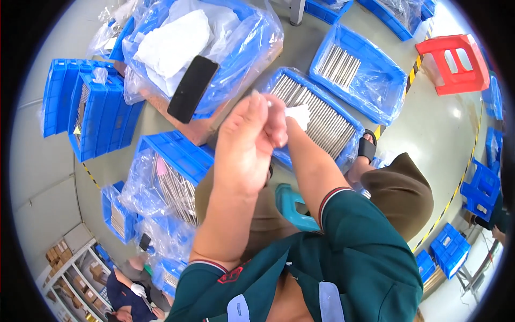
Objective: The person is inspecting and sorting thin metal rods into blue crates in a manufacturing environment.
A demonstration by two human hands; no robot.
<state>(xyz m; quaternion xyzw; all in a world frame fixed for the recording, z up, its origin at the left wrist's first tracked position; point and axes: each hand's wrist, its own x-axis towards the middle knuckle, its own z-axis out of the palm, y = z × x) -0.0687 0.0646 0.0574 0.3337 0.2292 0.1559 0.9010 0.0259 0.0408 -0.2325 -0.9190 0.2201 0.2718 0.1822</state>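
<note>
My left hand (252,142) is raised in the middle, palm side toward me, its fingers curled in and the thumb along them. Whatever it may grip is too small or hidden to make out. Behind those curled fingers, my right hand (290,124) is almost wholly covered, so its fingers do not show. A crumpled white cloth (300,115) shows beside the right wrist; I cannot tell whether that hand holds it or it lies on the rods. Below both hands stands a blue crate (348,121) lined with clear plastic, filled with rows of metal rods (327,126).
Another lined crate (383,88) holds fewer rods. A black phone (193,88) lies at a large bagged crate (263,37) with white cloth. Stacked crates (104,115) stand left, a red stool (456,64) right, a teal stool (294,209) beneath me. A person (129,292) works lower left.
</note>
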